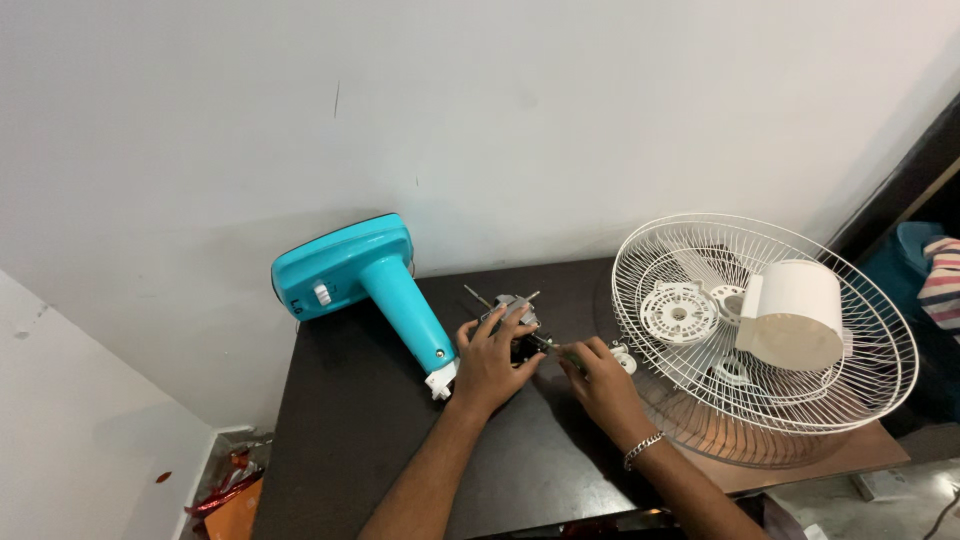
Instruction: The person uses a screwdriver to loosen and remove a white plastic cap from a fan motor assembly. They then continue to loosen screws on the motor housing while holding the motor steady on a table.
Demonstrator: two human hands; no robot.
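Fan teardown under way at dark bench (360, 440): left hand (488, 362) grips small motor (512, 318) mid-bench beside teal stand (375, 285); right hand (598, 380) pinches slim tool (556, 347) at its side. Likely loosening fastener; steady bracing needed. White grille (770, 340) lies right.

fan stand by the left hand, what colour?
Turquoise fan stand with a white knob; the head view shows it.

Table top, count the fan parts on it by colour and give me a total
Teal: 1, the fan base
White: 3, the wire grille, the round motor cover and the vented disc
Grey metal: 1, the motor under the left hand
Total: 5
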